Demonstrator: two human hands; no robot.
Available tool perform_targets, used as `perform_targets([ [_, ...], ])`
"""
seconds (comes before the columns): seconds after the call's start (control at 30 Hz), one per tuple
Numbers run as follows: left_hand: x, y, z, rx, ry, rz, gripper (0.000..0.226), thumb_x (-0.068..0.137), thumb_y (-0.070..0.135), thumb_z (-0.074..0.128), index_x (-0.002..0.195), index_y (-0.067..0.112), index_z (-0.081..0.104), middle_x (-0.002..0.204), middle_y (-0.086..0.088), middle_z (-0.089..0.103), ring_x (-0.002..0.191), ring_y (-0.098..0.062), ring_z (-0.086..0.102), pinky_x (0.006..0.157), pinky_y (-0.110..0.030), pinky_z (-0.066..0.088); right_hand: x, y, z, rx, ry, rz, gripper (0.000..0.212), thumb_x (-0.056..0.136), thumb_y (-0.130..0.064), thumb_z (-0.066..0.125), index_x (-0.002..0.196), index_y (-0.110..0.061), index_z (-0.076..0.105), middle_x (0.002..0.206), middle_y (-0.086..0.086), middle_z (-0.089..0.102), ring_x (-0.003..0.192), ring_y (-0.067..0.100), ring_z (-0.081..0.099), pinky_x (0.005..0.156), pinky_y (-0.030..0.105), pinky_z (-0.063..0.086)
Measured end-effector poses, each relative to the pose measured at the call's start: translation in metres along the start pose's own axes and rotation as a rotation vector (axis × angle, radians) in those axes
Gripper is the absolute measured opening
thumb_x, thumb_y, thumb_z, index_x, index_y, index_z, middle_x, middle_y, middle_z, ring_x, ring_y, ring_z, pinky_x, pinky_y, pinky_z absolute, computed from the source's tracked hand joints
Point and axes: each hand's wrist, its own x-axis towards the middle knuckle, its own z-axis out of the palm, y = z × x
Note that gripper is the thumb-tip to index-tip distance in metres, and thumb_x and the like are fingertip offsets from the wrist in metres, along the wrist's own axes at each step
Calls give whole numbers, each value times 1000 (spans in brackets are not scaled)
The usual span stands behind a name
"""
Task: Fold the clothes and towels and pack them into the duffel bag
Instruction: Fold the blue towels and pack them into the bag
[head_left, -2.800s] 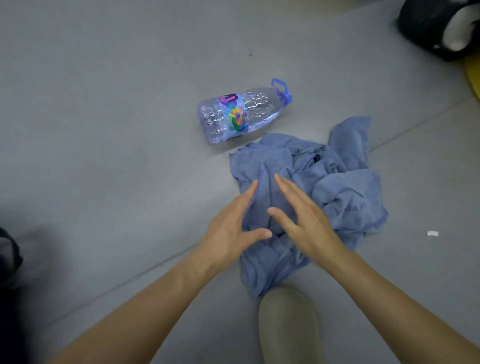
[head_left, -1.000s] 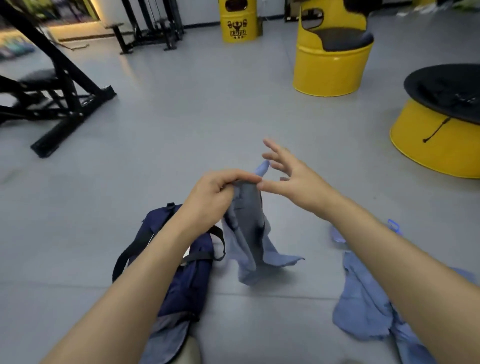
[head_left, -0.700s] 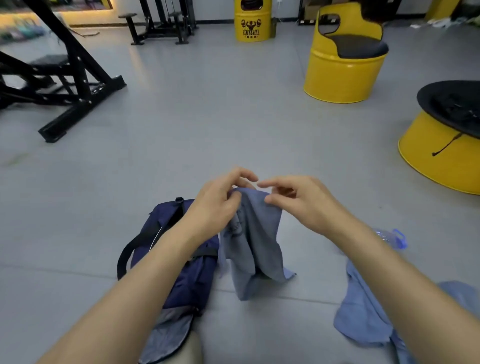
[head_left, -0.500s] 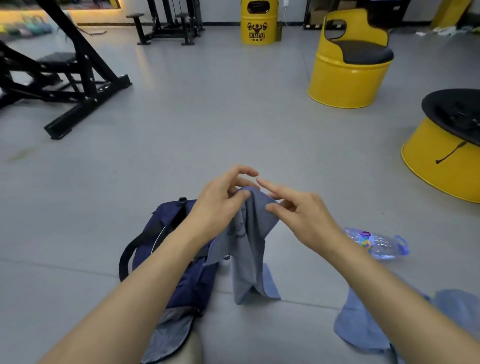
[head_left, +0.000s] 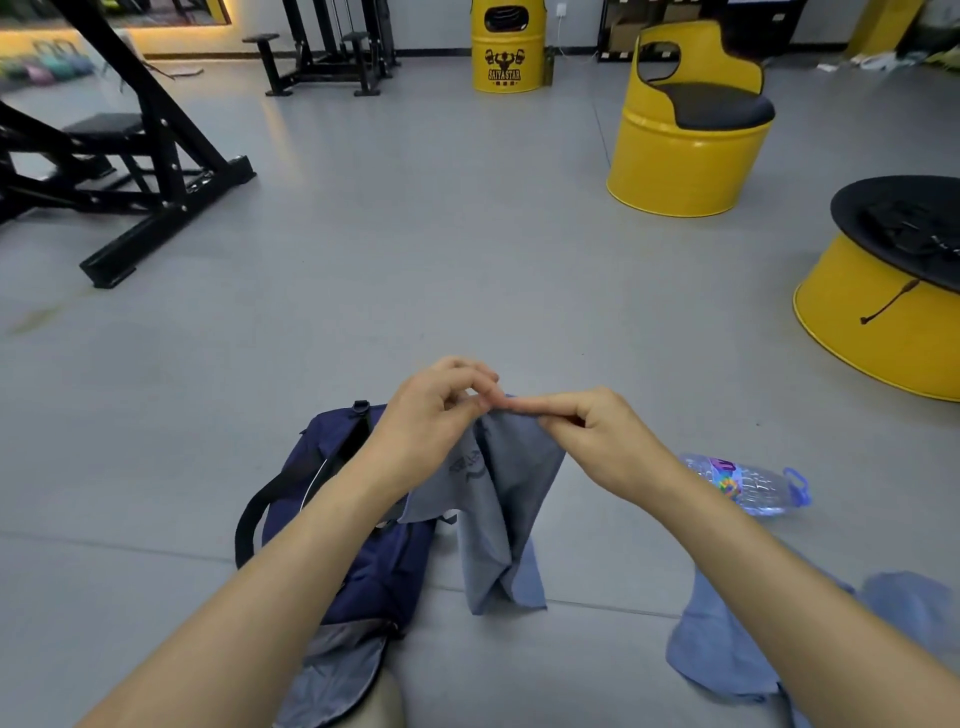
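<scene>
Over the gym floor, straight ahead of the person, both hands hold one grey-blue cloth up by its top edge. The left hand pinches that edge between thumb and curled fingers, and the right hand pinches it just beside, its fingers bent round the fabric so that the two hands almost meet. Below them the cloth hangs in loose, uneven drapes with printed lettering showing on one face. Its lower end comes down near the floor, though whether it touches cannot be told. It is not folded yet. A navy bag lies on the floor just left of the cloth, partly under the left forearm. Its near end gapes on grey lining and nothing packed shows there, but the arm hides much of it. At the right, under the right forearm, a pile of more blue fabric lies crumpled on the floor, unfolded. A plastic bottle lies on its side beyond the pile. The task looks to be at an early stage, with no folded item in sight and nothing seen in the bag. The hands seem to be working along the edge to find corners. Spreading and folding this cloth, folding the pile, and packing all of it appear to remain.
</scene>
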Motion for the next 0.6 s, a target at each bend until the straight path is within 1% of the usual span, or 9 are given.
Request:
perform_targets([
  [0.07,-2,-6,1,83,-62,17,31,97,8,62,84,32,77,111,20,64,93,-3,61,84,-18,47,-1,2,-6,3,30,2,42,99,-1,48,119,-27,73,122,-20,69,123,-6,56,111,27,42],
  [0.1,-2,-9,2,143,-73,34,33,97,7,61,85,32,78,111,20,64,99,-3,62,86,-19,48,-2,3,-10,-5,49,10,41,100,-2,49,118,-28,74,121,-21,69,122,-7,56,110,27,43],
  [0.2,2,-22,1,393,-55,74,40,96,-1,53,98,30,79,109,16,68,99,-7,61,87,-25,48,-6,4,-20,-32,78,27,39,101,-5,50,118,-30,74,120,-22,69,119,-9,57,107,22,45],
  [0.3,6,-32,-5,575,-41,84,45,95,-2,51,112,31,77,108,13,72,99,-17,58,88,-29,45,-10,3,-31,-78,113,8,41,100,-2,49,119,-29,73,120,-23,68,118,-10,57,105,16,43],
  [0.37,8,-38,-14,631,6,76,43,96,0,52,114,30,76,111,10,74,102,-21,59,89,-33,46,-11,6,-45,-250,142,-31,50,97,5,44,120,-30,73,121,-24,66,117,-6,57,100,12,42],
  [0.43,11,-46,-22,644,94,73,44,93,-4,52,109,28,78,109,9,75,102,-22,63,88,-36,49,-7,11,-60,-595,78,-71,62,90,10,40,122,-32,71,120,-19,68,107,12,58,86,19,42],
  [0.5,16,-54,-26,561,194,52,40,91,-4,54,97,27,78,99,12,75,96,-17,67,83,-30,50,0,16,-70,-841,-5,-52,62,90,9,37,126,-31,69,124,-13,67,94,23,50,79,30,40],
  [0.57,29,-52,-24,439,226,2,34,94,1,55,88,31,69,87,17,71,84,-6,64,76,-19,45,8,21,-78,-903,-35,-49,58,92,6,36,127,-28,67,123,-11,68,87,23,44,78,34,42],
  [0.6,38,-48,-22,395,223,-7,31,96,4,54,88,32,64,85,15,69,81,-5,61,74,-19,44,14,23,-84,-901,-20,-61,56,92,5,36,126,-27,67,122,-9,69,85,24,43,76,34,41],
])
